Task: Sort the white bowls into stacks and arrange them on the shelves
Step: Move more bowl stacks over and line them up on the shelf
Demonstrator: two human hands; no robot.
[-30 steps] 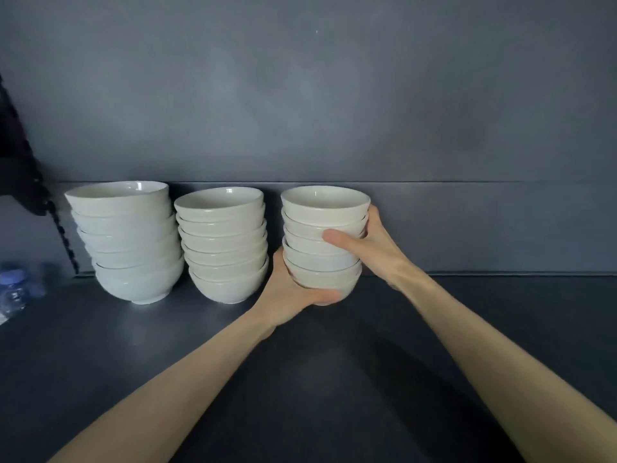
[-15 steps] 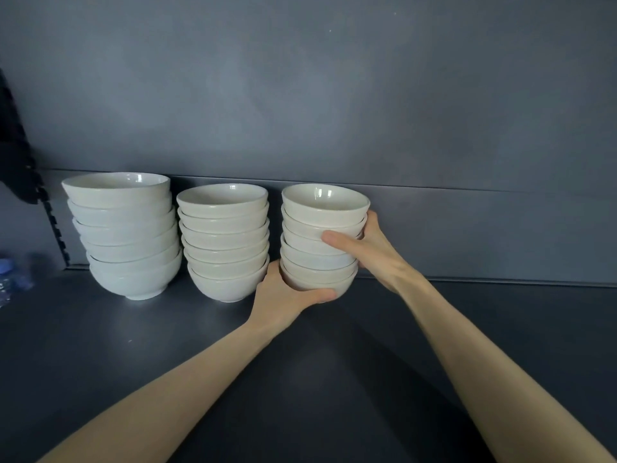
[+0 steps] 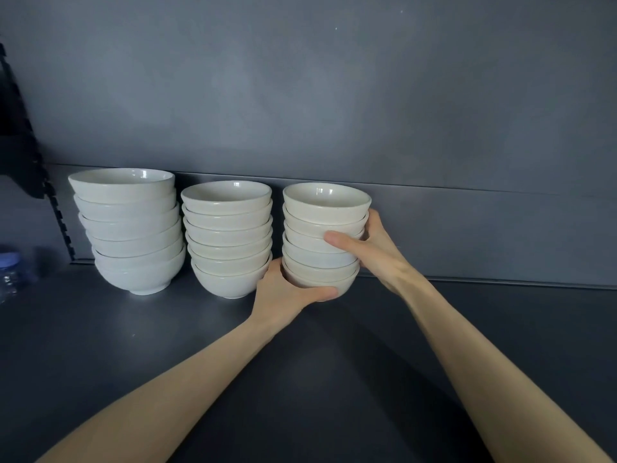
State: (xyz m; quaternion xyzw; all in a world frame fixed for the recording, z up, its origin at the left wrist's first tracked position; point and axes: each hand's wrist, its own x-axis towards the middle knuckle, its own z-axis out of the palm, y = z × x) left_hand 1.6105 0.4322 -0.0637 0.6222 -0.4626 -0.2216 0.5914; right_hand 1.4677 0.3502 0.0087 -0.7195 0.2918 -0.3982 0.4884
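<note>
Three stacks of white bowls stand in a row on a dark shelf (image 3: 167, 345) near its back wall. The left stack (image 3: 128, 228) has the widest bowls, the middle stack (image 3: 228, 238) is smaller. Both hands hold the right stack (image 3: 322, 228) of several small bowls. My left hand (image 3: 283, 295) cups the bottom bowl from the front left, thumb curled under its front. My right hand (image 3: 370, 252) grips the right side, thumb across the middle bowls. Whether the stack's base touches the shelf is hidden by my left hand.
A clear plastic bottle with a blue cap (image 3: 10, 272) stands at the far left edge. A black notched shelf bracket (image 3: 50, 195) runs up the left side. The grey back wall (image 3: 367, 95) rises behind the stacks. Bare shelf extends right of my right hand.
The hands keep the same grip on the right stack. The stack has settled slightly closer to the middle stack and back wall; the view shifted a little.
</note>
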